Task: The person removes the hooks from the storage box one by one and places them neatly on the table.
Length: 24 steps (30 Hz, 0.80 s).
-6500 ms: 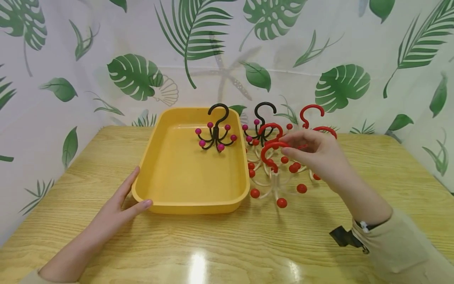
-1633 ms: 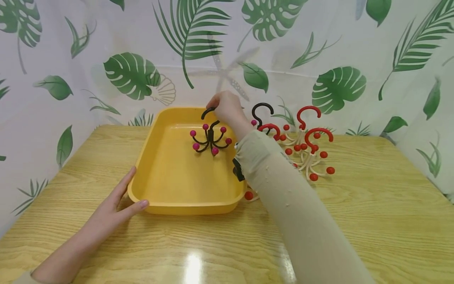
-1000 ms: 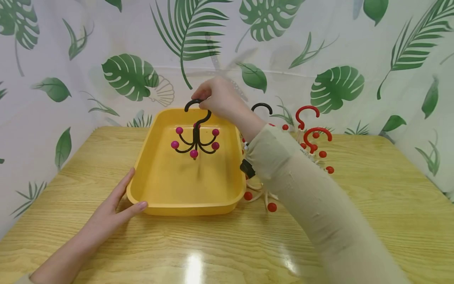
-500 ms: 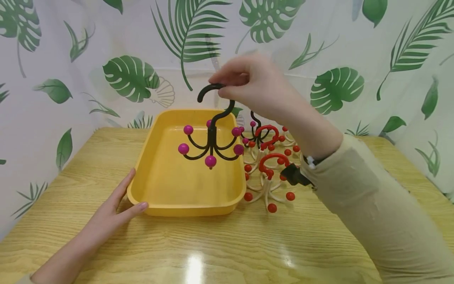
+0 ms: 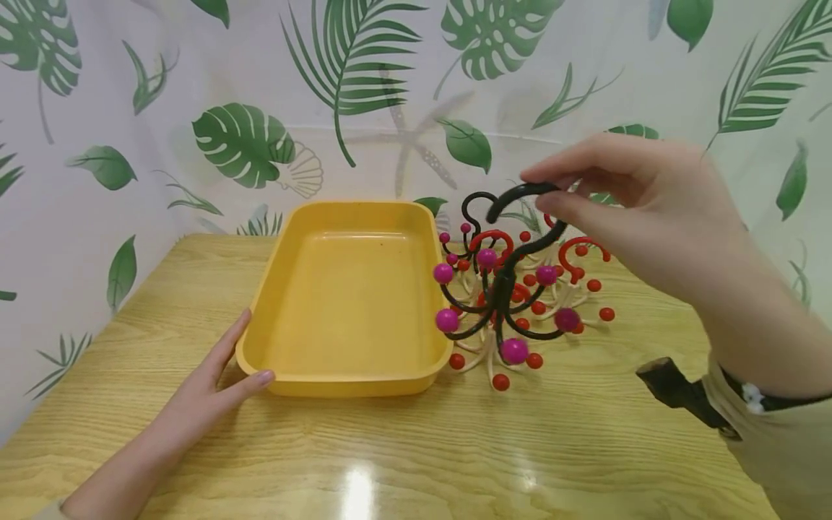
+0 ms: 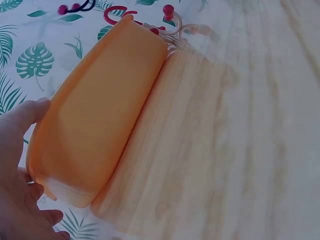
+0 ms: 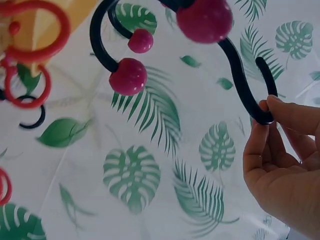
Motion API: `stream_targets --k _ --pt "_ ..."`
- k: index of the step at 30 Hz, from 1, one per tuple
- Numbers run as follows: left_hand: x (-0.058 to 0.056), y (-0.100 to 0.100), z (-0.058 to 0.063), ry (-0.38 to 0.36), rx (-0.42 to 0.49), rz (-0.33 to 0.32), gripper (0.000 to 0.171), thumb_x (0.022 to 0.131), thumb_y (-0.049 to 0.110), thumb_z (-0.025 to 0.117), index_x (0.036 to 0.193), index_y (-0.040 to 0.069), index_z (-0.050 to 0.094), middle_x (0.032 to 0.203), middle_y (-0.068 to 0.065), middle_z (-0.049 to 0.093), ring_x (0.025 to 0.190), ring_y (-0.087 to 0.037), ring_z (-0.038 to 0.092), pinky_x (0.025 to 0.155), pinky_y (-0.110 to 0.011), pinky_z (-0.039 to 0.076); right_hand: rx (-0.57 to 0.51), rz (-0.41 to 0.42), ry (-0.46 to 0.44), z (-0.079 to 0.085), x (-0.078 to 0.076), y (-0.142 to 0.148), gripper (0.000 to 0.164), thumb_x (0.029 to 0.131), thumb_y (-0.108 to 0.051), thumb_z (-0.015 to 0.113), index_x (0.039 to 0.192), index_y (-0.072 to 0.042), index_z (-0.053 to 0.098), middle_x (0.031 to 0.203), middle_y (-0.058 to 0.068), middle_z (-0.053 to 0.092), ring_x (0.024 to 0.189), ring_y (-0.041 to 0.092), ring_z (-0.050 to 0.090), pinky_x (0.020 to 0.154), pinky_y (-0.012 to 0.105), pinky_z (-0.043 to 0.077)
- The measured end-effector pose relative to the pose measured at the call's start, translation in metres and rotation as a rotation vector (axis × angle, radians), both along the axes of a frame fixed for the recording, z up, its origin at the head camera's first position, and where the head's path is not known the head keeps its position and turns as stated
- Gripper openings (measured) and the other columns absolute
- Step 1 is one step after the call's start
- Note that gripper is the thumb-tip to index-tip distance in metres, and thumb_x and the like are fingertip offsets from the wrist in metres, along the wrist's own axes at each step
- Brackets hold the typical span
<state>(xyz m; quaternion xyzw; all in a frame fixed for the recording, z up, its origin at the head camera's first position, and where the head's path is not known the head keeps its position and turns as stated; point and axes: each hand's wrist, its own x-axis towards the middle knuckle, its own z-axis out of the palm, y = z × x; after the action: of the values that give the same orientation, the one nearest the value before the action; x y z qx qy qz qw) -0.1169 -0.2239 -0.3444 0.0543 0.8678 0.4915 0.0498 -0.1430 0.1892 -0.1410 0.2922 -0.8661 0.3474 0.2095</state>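
Observation:
My right hand pinches the curved top of a black hook hanger with magenta ball tips. The hanger hangs tilted in the air, to the right of the yellow tray and in front of the standing hangers. In the right wrist view, thumb and fingertips of the right hand meet on the black hook. At the tray's near left corner my left hand holds it, thumb at the front rim and fingers along the left side. The left wrist view shows this hand against the tray's outer wall.
Right of the tray, several cream hangers with red hooks and red ball tips stand close together, partly hidden by the held one. Another black hanger stands at the back. A leaf-patterned cloth hangs behind the wooden table.
My right hand has lifted the black hanger from inside the tray and moved it right, past the tray's edge. Earlier, a red-hooked hanger was set down beside it. The left hand stays put.

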Motion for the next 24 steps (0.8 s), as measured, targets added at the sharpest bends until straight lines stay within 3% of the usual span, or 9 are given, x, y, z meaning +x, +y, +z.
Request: stream_targets --k 4,9,12,18,24 --pt "0.001 0.0 0.0 0.001 0.003 0.001 0.087 0.092 0.037 0.063 0.153 0.037 0.001 0.159 -0.01 0.0 0.142 -0.043 0.001 0.101 -0.073 0.007 0.013 -0.087 0.056 -0.012 0.003 0.029 0.026 0.088 -0.001 0.067 0.107 -0.016 0.073 0.103 0.002 0.068 0.083 0.011 0.061 0.062 0.018 0.042" --pt "0.001 -0.001 0.0 -0.005 0.009 -0.002 0.087 0.092 0.036 0.063 0.153 0.038 0.001 0.159 -0.009 0.0 0.142 -0.042 0.001 0.101 -0.073 0.007 -0.003 -0.131 0.083 -0.027 0.005 0.058 0.03 0.084 0.011 0.065 0.106 -0.007 0.073 0.1 0.004 0.066 0.08 0.011 0.057 0.064 0.014 0.041" --pt "0.001 -0.001 0.0 -0.005 0.009 -0.004 0.087 0.093 0.036 0.063 0.153 0.037 0.001 0.16 -0.008 0.0 0.142 -0.041 0.001 0.101 -0.073 0.008 -0.022 -0.145 0.058 -0.037 0.007 0.069 0.029 0.083 0.016 0.064 0.104 -0.003 0.072 0.099 -0.002 0.066 0.077 0.009 0.056 0.062 0.011 0.041" --pt "0.001 0.0 0.001 -0.001 0.001 -0.005 0.087 0.093 0.036 0.063 0.154 0.034 0.0 0.159 -0.009 0.001 0.143 -0.041 0.001 0.102 -0.073 0.008 0.029 -0.272 -0.024 -0.061 0.002 0.089 0.026 0.085 0.01 0.065 0.103 -0.006 0.072 0.095 -0.02 0.062 0.076 0.0 0.052 0.059 0.014 0.036" --pt "0.001 0.001 0.002 0.001 0.01 -0.004 0.087 0.092 0.036 0.063 0.153 0.036 0.001 0.16 -0.008 0.001 0.143 -0.04 0.001 0.102 -0.072 0.008 0.085 -0.341 -0.103 -0.082 -0.008 0.1 0.021 0.089 0.001 0.065 0.105 -0.01 0.072 0.09 -0.024 0.059 0.077 -0.002 0.051 0.051 0.023 0.033"
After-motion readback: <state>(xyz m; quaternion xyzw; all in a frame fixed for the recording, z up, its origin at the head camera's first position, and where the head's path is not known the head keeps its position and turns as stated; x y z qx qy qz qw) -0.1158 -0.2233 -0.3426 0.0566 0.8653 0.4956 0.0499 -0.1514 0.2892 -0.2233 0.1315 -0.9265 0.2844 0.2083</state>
